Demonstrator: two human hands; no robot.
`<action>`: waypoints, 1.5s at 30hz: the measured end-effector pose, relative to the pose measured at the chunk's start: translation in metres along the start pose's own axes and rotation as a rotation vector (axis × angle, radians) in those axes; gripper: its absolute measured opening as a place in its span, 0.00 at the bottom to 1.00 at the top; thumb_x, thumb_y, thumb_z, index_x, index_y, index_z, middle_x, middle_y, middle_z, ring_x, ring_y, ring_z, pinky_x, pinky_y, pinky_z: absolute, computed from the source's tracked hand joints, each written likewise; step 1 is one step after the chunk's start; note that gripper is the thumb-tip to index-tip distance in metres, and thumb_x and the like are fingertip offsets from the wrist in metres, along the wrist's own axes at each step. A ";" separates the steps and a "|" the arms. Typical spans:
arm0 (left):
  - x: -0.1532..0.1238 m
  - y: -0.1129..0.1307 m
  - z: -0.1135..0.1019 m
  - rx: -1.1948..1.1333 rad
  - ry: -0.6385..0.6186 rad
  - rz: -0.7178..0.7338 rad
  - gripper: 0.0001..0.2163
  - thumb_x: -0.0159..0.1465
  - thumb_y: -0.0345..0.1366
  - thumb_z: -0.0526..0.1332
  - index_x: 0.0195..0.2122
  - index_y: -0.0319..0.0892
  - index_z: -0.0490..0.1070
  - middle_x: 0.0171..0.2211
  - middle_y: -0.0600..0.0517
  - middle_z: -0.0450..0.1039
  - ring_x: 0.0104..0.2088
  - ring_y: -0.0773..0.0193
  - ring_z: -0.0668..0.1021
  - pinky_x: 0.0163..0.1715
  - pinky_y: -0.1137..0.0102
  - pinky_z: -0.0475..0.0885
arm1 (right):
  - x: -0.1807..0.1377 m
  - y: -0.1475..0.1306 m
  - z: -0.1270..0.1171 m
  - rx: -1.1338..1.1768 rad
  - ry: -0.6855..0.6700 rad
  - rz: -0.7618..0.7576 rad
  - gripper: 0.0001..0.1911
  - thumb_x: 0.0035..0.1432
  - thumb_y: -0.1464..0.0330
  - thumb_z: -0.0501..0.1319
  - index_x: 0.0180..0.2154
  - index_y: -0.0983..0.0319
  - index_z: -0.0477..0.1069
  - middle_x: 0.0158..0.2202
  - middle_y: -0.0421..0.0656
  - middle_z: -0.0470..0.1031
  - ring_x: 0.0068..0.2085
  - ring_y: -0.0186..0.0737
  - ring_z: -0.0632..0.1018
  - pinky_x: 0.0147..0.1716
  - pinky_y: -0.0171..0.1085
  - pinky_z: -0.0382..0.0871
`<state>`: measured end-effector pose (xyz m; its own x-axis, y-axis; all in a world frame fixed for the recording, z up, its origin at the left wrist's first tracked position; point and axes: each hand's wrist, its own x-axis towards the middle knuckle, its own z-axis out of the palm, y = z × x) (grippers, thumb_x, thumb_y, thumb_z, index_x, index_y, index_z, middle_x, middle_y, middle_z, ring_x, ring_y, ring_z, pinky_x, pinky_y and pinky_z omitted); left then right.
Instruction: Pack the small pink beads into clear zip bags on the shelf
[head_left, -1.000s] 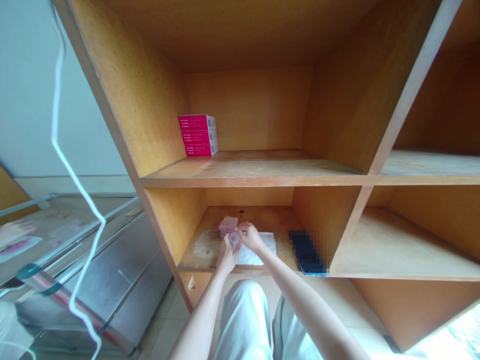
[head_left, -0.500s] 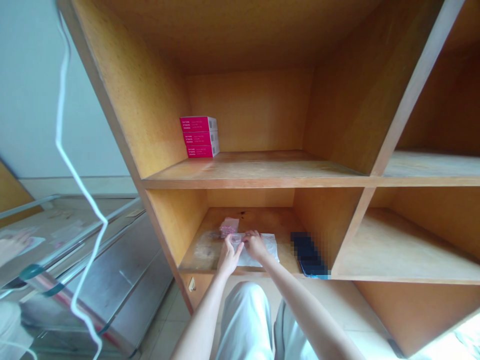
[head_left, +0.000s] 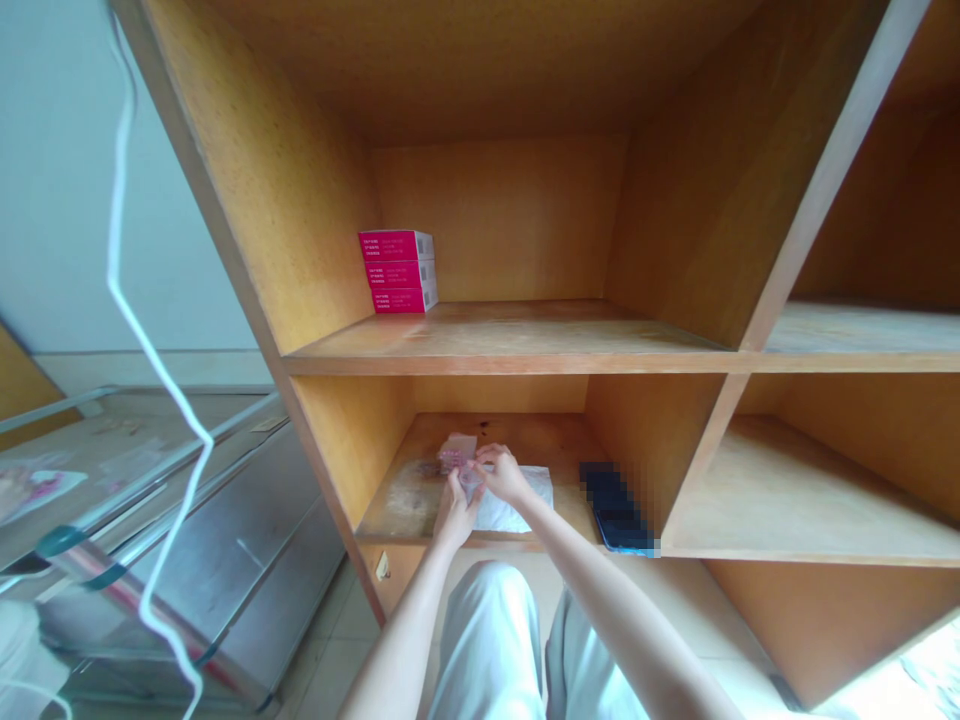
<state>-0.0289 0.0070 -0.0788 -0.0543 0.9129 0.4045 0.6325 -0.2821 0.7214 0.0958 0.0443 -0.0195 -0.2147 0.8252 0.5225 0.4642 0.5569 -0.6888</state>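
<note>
In the lower left compartment, my left hand [head_left: 456,510] grips a small clear plastic bag [head_left: 471,482]. My right hand [head_left: 504,474] is closed in a pinch at the bag's upper edge; whatever lies between its fingertips is too small to make out. Just behind the left fingers lies a little pile of clear bags with pink contents [head_left: 454,452]. A white sheet or flat bag [head_left: 514,512] rests on the shelf under my right wrist.
A dark phone-like object [head_left: 626,528], partly blurred out, lies at the right of this compartment. Three stacked pink boxes [head_left: 397,272] stand on the shelf above. At left are a metal cart [head_left: 247,500], a hanging white cable [head_left: 154,360] and another person's hand [head_left: 13,490].
My right hand has shifted slightly left and away from me, over to the clear bag and the pile. My left hand stays nearly in place. The other person's hand has moved left.
</note>
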 end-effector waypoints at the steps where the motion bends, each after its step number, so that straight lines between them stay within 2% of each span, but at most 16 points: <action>1: 0.000 0.000 0.000 0.002 0.002 0.001 0.25 0.60 0.46 0.51 0.53 0.37 0.49 0.50 0.34 0.61 0.51 0.54 0.68 0.46 0.59 0.65 | 0.000 0.002 -0.001 -0.022 -0.006 0.006 0.09 0.52 0.67 0.56 0.25 0.62 0.72 0.32 0.44 0.74 0.38 0.39 0.72 0.41 0.36 0.62; 4: 0.001 0.000 0.001 0.006 0.013 0.004 0.25 0.59 0.46 0.51 0.53 0.36 0.49 0.50 0.34 0.62 0.51 0.54 0.68 0.48 0.58 0.63 | -0.001 0.011 -0.002 -0.137 0.007 0.104 0.09 0.53 0.70 0.54 0.28 0.62 0.73 0.33 0.45 0.74 0.38 0.39 0.72 0.39 0.35 0.62; 7: 0.001 -0.002 0.002 -0.004 0.027 0.007 0.25 0.59 0.47 0.51 0.53 0.36 0.50 0.50 0.36 0.62 0.50 0.54 0.69 0.48 0.57 0.63 | -0.009 0.021 0.000 -0.330 -0.073 0.207 0.08 0.50 0.73 0.55 0.28 0.63 0.73 0.34 0.46 0.74 0.39 0.41 0.71 0.39 0.36 0.61; 10: 0.001 -0.004 0.003 -0.018 0.037 0.001 0.26 0.58 0.48 0.51 0.52 0.37 0.51 0.49 0.37 0.63 0.50 0.54 0.69 0.49 0.58 0.63 | -0.018 0.025 0.004 -0.453 -0.153 0.267 0.09 0.51 0.71 0.55 0.28 0.64 0.73 0.36 0.48 0.73 0.40 0.43 0.70 0.38 0.36 0.60; 13: 0.001 -0.005 0.003 -0.022 0.039 -0.006 0.26 0.58 0.48 0.51 0.52 0.37 0.51 0.49 0.37 0.63 0.50 0.55 0.69 0.49 0.59 0.63 | -0.024 0.027 0.008 -0.488 -0.161 0.291 0.10 0.53 0.71 0.53 0.28 0.63 0.73 0.37 0.48 0.72 0.41 0.44 0.70 0.38 0.37 0.60; 21: 0.001 -0.007 0.004 -0.027 0.011 -0.015 0.25 0.59 0.47 0.51 0.53 0.38 0.49 0.50 0.38 0.61 0.51 0.54 0.67 0.50 0.58 0.61 | -0.020 0.033 0.006 -0.399 -0.050 0.283 0.07 0.50 0.72 0.56 0.25 0.64 0.72 0.35 0.49 0.73 0.41 0.46 0.70 0.39 0.39 0.61; 26: 0.001 -0.006 0.004 -0.028 0.008 0.008 0.26 0.59 0.47 0.51 0.53 0.37 0.48 0.50 0.36 0.61 0.51 0.54 0.67 0.50 0.57 0.61 | -0.010 0.021 0.000 0.003 0.089 0.191 0.08 0.47 0.75 0.54 0.26 0.63 0.72 0.30 0.44 0.74 0.36 0.39 0.73 0.38 0.36 0.64; 29: 0.001 -0.004 0.002 -0.026 0.009 0.010 0.26 0.59 0.47 0.50 0.53 0.36 0.49 0.50 0.35 0.61 0.51 0.54 0.68 0.49 0.58 0.62 | -0.004 0.010 -0.002 0.146 0.076 0.131 0.07 0.48 0.74 0.54 0.27 0.63 0.71 0.30 0.43 0.74 0.35 0.38 0.74 0.37 0.35 0.66; 31: 0.000 -0.002 0.001 -0.016 0.008 0.000 0.26 0.59 0.47 0.50 0.53 0.37 0.49 0.49 0.35 0.62 0.50 0.54 0.68 0.48 0.58 0.64 | -0.001 0.004 -0.004 0.134 -0.003 0.060 0.06 0.48 0.72 0.56 0.24 0.63 0.71 0.30 0.43 0.75 0.35 0.38 0.74 0.38 0.35 0.65; 34: 0.000 -0.001 0.001 -0.008 0.011 -0.004 0.25 0.59 0.47 0.50 0.53 0.37 0.49 0.50 0.35 0.62 0.50 0.55 0.69 0.47 0.59 0.64 | 0.001 0.001 -0.005 0.094 -0.082 -0.006 0.10 0.51 0.70 0.56 0.22 0.63 0.72 0.30 0.44 0.75 0.35 0.38 0.74 0.38 0.35 0.65; 37: 0.000 -0.002 0.002 -0.006 0.012 0.008 0.26 0.59 0.47 0.50 0.53 0.35 0.49 0.50 0.34 0.61 0.51 0.55 0.68 0.48 0.59 0.63 | 0.000 0.008 -0.005 0.074 -0.021 0.074 0.11 0.53 0.70 0.53 0.25 0.64 0.73 0.30 0.45 0.75 0.35 0.38 0.74 0.37 0.35 0.65; 40: 0.001 -0.004 0.003 0.002 0.013 0.011 0.25 0.59 0.47 0.50 0.53 0.36 0.49 0.50 0.35 0.61 0.51 0.54 0.68 0.48 0.57 0.63 | -0.005 0.022 -0.001 -0.021 0.019 0.163 0.09 0.49 0.76 0.54 0.26 0.64 0.73 0.31 0.45 0.74 0.36 0.38 0.73 0.38 0.35 0.64; 45: 0.001 -0.006 0.005 -0.007 0.021 0.021 0.25 0.59 0.47 0.51 0.53 0.37 0.49 0.49 0.37 0.63 0.51 0.54 0.68 0.48 0.57 0.63 | -0.015 0.038 0.006 -0.248 -0.052 0.220 0.06 0.47 0.75 0.56 0.25 0.64 0.72 0.31 0.47 0.74 0.37 0.42 0.72 0.37 0.37 0.63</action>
<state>-0.0295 0.0116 -0.0855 -0.0574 0.9005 0.4311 0.6286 -0.3029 0.7163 0.1119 0.0539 -0.0565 -0.1271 0.9304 0.3438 0.6977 0.3302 -0.6357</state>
